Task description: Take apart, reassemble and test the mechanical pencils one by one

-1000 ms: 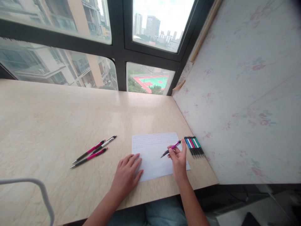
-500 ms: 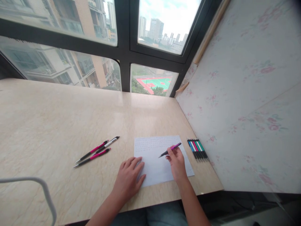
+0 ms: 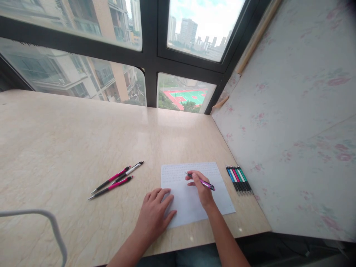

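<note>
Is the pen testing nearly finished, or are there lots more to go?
About partway. Three pens lie set aside on the left of the desk, and faint lines of writing already fill the top of the paper. In hand: the right hand holds a purple pen to the sheet while the left hand rests on its edge. Left: the row of pens by the wall.

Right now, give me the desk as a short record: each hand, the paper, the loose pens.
right hand: grips a purple pen, tip down on the sheet
left hand: flat, fingers on the sheet's left edge
sheet of paper: white, faint lines of writing along its top
three pens: on the desk, left of the sheet
row of pens: side by side, right of the sheet, near the wall
</note>
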Tool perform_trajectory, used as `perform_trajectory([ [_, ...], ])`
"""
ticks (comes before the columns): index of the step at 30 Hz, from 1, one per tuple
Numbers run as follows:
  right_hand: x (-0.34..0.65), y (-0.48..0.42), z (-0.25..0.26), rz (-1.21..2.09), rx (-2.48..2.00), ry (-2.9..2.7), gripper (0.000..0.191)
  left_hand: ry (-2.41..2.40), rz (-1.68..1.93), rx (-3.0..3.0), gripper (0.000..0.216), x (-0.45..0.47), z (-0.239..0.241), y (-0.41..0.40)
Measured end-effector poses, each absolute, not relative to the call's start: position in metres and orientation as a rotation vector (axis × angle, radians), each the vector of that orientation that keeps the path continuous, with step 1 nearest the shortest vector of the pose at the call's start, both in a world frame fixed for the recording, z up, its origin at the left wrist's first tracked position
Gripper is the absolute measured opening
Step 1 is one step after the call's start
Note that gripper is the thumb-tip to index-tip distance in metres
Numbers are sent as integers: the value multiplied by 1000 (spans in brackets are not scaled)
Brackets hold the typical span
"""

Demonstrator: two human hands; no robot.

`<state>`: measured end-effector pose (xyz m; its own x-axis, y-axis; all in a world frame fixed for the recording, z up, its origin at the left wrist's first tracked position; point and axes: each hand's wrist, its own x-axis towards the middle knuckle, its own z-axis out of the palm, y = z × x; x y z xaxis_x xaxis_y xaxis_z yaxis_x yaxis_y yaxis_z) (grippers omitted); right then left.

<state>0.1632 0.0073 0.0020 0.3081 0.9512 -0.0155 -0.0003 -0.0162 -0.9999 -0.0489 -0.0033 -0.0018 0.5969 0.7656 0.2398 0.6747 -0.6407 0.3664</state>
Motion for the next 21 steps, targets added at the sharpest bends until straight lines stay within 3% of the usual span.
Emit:
perform_trajectory([
  [12,156,23,-18,537,-1687,-1312,41,1202,507,2496,28,-49,-4,-2],
  [21,156,21,-25,516,-1724,-1339,42,1187,547,2498,28,-50,-7,0],
])
